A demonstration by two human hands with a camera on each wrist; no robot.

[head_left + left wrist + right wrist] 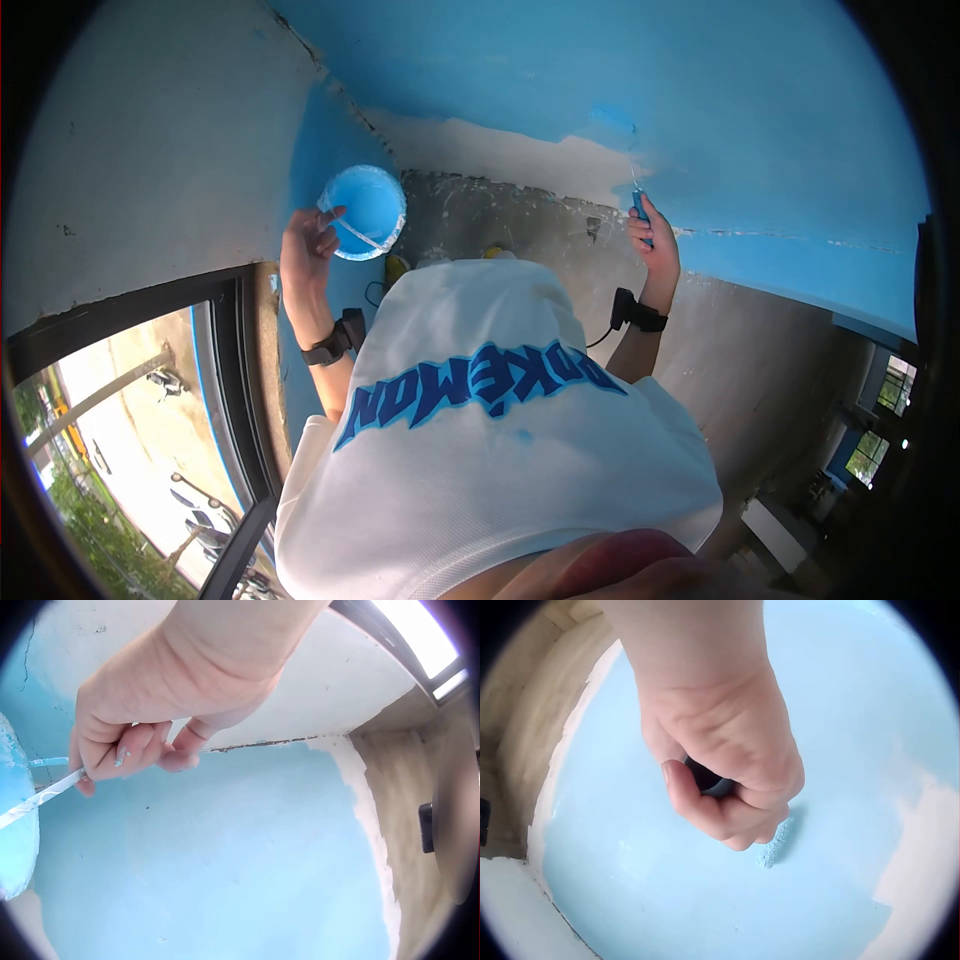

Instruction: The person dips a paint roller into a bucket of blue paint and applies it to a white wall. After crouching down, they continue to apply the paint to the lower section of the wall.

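Note:
My left hand holds up a paint bucket by its handle, close to the corner at the left. In the left wrist view, curled fingers hook the paint-smeared bucket handle, and the bucket's blue-coated side shows at the left edge. My right hand grips a small paint roller by its blue handle, up against the wall on the right. Past the knuckles in the right wrist view, the textured light-blue roller head lies at the blue wall; most of the handle is hidden by the fingers.
Blue paint covers most of the front wall; a pale bare patch runs along its lower part. The left wall is largely white. Beneath it a dark-framed window opens outside. Paint specks dot the grey floor.

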